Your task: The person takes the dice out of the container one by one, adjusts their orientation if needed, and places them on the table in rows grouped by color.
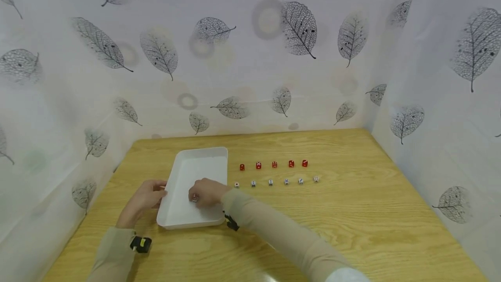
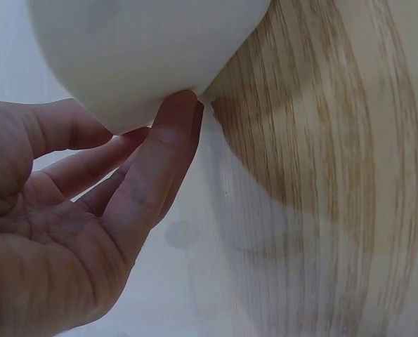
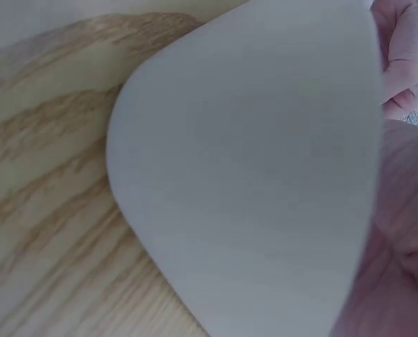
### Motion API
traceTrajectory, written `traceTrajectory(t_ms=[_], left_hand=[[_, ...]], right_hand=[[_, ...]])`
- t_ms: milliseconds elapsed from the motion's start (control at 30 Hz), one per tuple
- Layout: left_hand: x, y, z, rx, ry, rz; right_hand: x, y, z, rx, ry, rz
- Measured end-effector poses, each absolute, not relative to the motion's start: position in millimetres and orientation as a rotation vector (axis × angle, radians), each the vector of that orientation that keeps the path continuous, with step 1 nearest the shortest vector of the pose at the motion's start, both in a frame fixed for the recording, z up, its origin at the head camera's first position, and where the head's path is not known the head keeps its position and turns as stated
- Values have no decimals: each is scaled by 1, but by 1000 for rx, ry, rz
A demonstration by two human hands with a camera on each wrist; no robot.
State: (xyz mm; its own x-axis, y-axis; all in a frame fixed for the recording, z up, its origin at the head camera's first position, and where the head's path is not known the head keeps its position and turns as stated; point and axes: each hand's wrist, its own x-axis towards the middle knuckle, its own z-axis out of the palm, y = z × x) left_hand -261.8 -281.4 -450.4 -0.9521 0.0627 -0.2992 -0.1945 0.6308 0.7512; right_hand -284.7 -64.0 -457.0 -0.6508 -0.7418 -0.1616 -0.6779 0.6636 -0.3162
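A white plastic tray (image 1: pixel 188 160) stands on the wooden table. My left hand (image 1: pixel 146 196) holds it by the left side, thumb at the rim and fingertips against the outer wall; the left wrist view shows this hand (image 2: pixel 89 203) close to the tray wall (image 2: pixel 145 56). Inside the tray, my right hand (image 1: pixel 209 193) pinches a small white die (image 1: pixel 195 198) just above or on the tray floor; which of the two I cannot tell. In the right wrist view the tray's outer wall (image 3: pixel 244 154) hides most of the right hand.
To the right of the tray lies a row of several red dice (image 1: pixel 275 165). Nearer to me is a row of several white dice (image 1: pixel 270 182). A leaf-patterned white curtain (image 1: pixel 250 77) encloses the back and sides of the wooden table (image 1: pixel 344 216).
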Motion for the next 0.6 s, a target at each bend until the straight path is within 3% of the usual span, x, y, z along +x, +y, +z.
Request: traceTrajectory(t_ms=[600], left_hand=[[-262, -279, -449, -133, 2556, 1213]], right_hand=[[-294, -44, -454, -1102, 2541, -582]])
